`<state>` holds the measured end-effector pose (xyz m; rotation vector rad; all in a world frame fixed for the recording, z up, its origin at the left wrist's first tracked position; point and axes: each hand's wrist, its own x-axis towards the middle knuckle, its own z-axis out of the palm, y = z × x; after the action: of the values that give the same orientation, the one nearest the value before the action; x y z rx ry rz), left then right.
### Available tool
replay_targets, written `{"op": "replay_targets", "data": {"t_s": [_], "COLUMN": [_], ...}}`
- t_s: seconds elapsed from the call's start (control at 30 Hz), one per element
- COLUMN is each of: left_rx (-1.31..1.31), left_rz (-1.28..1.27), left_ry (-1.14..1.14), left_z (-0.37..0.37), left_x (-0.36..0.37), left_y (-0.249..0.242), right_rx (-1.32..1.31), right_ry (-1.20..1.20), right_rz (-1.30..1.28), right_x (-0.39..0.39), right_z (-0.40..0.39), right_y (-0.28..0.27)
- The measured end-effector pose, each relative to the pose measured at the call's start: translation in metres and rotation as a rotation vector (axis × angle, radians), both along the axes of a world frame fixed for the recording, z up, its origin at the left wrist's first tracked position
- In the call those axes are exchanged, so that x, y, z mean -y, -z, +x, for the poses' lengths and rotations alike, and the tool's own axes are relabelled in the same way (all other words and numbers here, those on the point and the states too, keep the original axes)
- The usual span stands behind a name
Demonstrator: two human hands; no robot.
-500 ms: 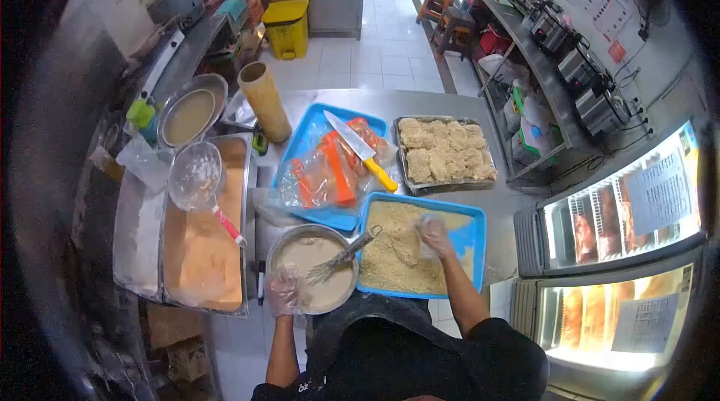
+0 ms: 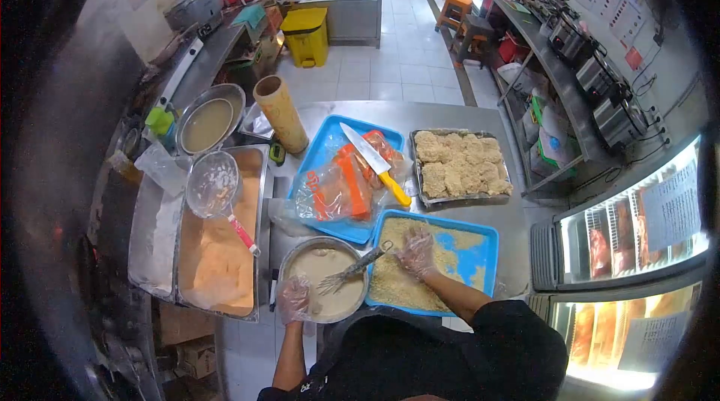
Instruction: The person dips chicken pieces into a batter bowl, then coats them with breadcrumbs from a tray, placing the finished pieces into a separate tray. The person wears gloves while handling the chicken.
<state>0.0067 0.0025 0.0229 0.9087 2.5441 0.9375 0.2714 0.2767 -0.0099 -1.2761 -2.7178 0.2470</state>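
I see loose crumbs [image 2: 405, 290] in the near blue tray [image 2: 469, 257]: pale tan, granular, thick to the left, bare blue patches to the right. Right hand [image 2: 417, 253] is gloved, palm down on the crumbs, fingers spread, no grasp visible. Left hand [image 2: 294, 300], also gloved, touches the left rim of the metal bowl [image 2: 361, 302]; I can't tell if it's gripping. Off-white batter [image 2: 309, 260] in there, whisk [image 2: 367, 258] leaning over the right rim. Bowl sits between both hands, crumbs well apart from the left.
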Motion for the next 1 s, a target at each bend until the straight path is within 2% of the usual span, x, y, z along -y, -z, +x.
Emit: {"op": "replay_targets", "data": {"t_s": [0.03,0.1,0.13,0.2,0.23,0.27,0.33,0.37,0.4,0.43,0.47,0.5,0.57,0.63,0.7,0.77,0.83,0.9,0.93,1.0], "left_rx": [-0.049,-0.142,-0.1,-0.006,0.074,0.155,0.11,-0.016,-0.136,-0.232,-0.082,0.081,0.189,0.051,-0.047,0.142,0.306,0.131,0.002,-0.056], "left_rz": [-0.023,-0.049,-0.086,-0.173,-0.06,0.05,0.071,-0.01,-0.09,-0.107,-0.093,-0.084,0.002,0.158,0.334,0.165,-0.105,-0.18,-0.253,-0.225], "left_ry": [0.02,0.046,0.013,-0.05,-0.051,-0.049,-0.023,0.0,0.024,0.075,0.06,0.053,0.083,0.102,0.135,0.097,0.007,0.049,0.103,0.171], "left_z": [0.003,0.011,0.009,0.004,-0.004,-0.014,-0.014,-0.001,0.007,0.003,-0.01,-0.023,-0.017,-0.011,-0.008,-0.005,0.002,0.007,0.0,0.004], "left_x": [0.0,-0.007,-0.007,-0.004,0.004,0.015,0.021,0.004,-0.007,0.0,0.01,0.026,0.034,0.022,0.026,0.024,0.009,0.009,0.015,0.01], "left_y": [-0.007,-0.02,-0.014,0.011,0.042,0.083,0.076,0.02,-0.012,0.009,0.043,0.085,0.106,0.075,0.075,0.071,0.02,0.011,0.026,0.043], "right_rx": [-0.044,-0.059,-0.07,-0.081,-0.085,-0.097,-0.134,-0.155,-0.058,0.041,0.143,0.064,-0.078,-0.038,0.008,0.054,0.068,0.048,0.02,-0.072], "right_ry": [-0.004,0.001,-0.006,0.003,0.019,-0.003,-0.047,-0.03,-0.043,-0.053,-0.056,-0.042,-0.027,-0.04,-0.082,-0.102,-0.138,-0.145,-0.135,-0.039], "right_rz": [0.066,-0.02,-0.065,-0.064,-0.073,0.02,0.205,0.171,0.124,0.076,0.026,0.059,0.153,0.079,0.048,0.085,-0.016,-0.106,-0.134,0.069], "right_x": [0.001,-0.005,-0.008,-0.018,-0.016,-0.015,-0.016,-0.015,-0.015,-0.017,-0.017,-0.015,-0.024,-0.028,-0.009,0.011,0.011,0.009,0.009,0.019], "right_z": [0.003,0.01,0.007,-0.009,-0.012,-0.008,-0.012,-0.011,-0.015,-0.02,-0.023,-0.021,-0.01,-0.001,0.009,0.022,0.03,0.031,0.029,0.029], "right_y": [0.005,0.004,0.001,-0.025,-0.035,-0.016,0.031,0.02,0.002,-0.016,-0.024,-0.006,0.039,0.038,0.03,-0.001,0.005,0.007,0.006,0.002]}}
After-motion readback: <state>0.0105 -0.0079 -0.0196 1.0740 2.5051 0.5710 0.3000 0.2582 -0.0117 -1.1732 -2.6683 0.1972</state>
